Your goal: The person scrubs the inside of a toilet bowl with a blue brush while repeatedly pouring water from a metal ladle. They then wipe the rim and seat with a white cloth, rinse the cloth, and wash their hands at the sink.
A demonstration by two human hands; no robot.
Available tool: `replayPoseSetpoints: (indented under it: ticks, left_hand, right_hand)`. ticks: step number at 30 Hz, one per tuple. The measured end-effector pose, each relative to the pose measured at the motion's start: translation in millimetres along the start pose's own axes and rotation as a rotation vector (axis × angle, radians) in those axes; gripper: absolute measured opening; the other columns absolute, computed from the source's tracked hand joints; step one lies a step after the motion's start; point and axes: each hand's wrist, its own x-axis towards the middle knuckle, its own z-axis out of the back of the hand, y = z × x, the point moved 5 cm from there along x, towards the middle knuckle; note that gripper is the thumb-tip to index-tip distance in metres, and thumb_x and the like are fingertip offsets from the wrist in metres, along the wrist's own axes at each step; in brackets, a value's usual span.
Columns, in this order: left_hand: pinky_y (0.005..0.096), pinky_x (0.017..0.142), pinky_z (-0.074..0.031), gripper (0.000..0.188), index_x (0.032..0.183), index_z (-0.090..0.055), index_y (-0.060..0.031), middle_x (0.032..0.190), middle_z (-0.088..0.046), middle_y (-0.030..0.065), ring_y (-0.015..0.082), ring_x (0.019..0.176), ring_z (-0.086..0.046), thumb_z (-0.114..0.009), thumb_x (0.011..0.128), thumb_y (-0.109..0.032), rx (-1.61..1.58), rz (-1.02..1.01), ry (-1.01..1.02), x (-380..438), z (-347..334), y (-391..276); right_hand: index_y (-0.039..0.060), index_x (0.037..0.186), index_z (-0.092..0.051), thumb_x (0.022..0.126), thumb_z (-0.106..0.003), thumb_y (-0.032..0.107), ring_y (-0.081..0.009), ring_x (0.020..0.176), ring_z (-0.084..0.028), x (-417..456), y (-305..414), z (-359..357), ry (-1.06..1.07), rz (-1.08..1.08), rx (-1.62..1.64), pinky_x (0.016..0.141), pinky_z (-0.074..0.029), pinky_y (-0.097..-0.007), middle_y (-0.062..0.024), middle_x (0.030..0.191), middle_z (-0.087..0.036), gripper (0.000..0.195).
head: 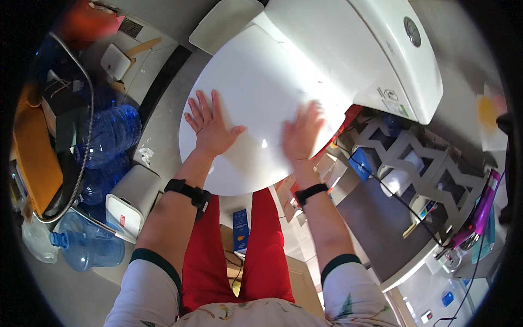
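Observation:
A white toilet lid (245, 81) is down in front of me, below a white cistern (347, 53) with a round chrome flush button (412, 32). My left hand (212, 126) lies palm down on the left part of the lid, its fingers spread and no object in it. Over the right part of the lid is my right hand (302, 131), palm down with extended fingers, blurred by motion. Whether it touches the surface is hard to tell. Each wrist wears a black band.
Large blue water bottles (110, 135) and a white waste bin (135, 196) stand on the left, near a flexible metal hose (90, 94). A white plastic tub (224, 24) sits behind the lid. Rightward are a grey-topped counter (367, 225), a lattice organiser (412, 163) and a purple hair dryer (476, 216).

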Motion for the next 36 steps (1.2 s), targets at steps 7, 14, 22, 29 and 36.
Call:
replayPoseSetpoints:
  ticks: [7,14,22,29,36]
  left_hand:
    - [0.0598,0.107,-0.004,0.098,0.147,-0.007,-0.0146,0.15,0.003,0.0244,0.0468,0.136,0.003,-0.071,0.075,-0.027,-0.06,-0.101,0.0,-18.4,8.8,16.8]
    - [0.0442,0.105,-0.029,0.085,0.145,-0.013,-0.0081,0.146,-0.013,0.0236,0.0404,0.133,-0.02,-0.067,0.079,-0.013,-0.441,0.224,-0.099,-112.7,-10.9,127.4]
    - [0.0373,0.098,-0.037,0.061,0.139,-0.029,-0.004,0.128,-0.048,0.0155,0.0266,0.118,-0.047,-0.06,0.087,-0.014,-0.872,0.437,0.108,-127.2,-44.9,121.4]
    - [0.0345,0.094,-0.04,0.053,0.135,-0.039,-0.005,0.124,-0.054,0.0118,0.0229,0.112,-0.052,-0.059,0.085,-0.006,-0.855,0.542,0.134,-129.4,-14.8,100.5]
    - [0.0333,0.093,-0.04,0.044,0.127,-0.049,-0.0042,0.12,-0.056,0.009,0.0213,0.107,-0.053,-0.058,0.084,-0.012,-1.011,0.626,0.268,-118.0,-21.6,121.4]
  right_hand:
    - [0.0173,0.138,-0.039,0.087,-0.052,0.037,-0.0377,0.131,-0.028,-136.7,86.2,-33.5,0.263,0.467,0.088,0.106,-0.023,-0.0561,-0.0138,0.146,-0.027,0.056]
    - [0.0113,0.14,-0.033,0.088,-0.054,0.037,-0.0365,0.135,-0.025,-39.4,-47.4,7.2,0.001,-0.035,-0.153,0.105,-0.03,-0.0455,-0.0192,0.148,-0.02,0.062]
    - [-0.0035,0.141,-0.011,0.097,-0.036,0.022,-0.0365,0.124,-0.038,-79.7,-70.7,-49.6,-0.352,-0.618,0.893,0.104,-0.028,-0.0375,-0.0265,0.136,-0.034,0.057]
    - [-0.0081,0.135,-0.023,0.098,-0.027,0.043,-0.0399,0.11,-0.049,-206.4,114.5,-95.2,-0.291,-1.155,1.067,0.092,-0.042,-0.0425,-0.0303,0.121,-0.047,0.063]
    - [-0.0056,0.123,-0.04,0.098,-0.03,0.041,-0.0295,0.103,-0.055,-228.4,179.0,-127.0,0.091,-1.454,1.715,0.083,-0.048,-0.0386,-0.0196,0.119,-0.052,0.054]
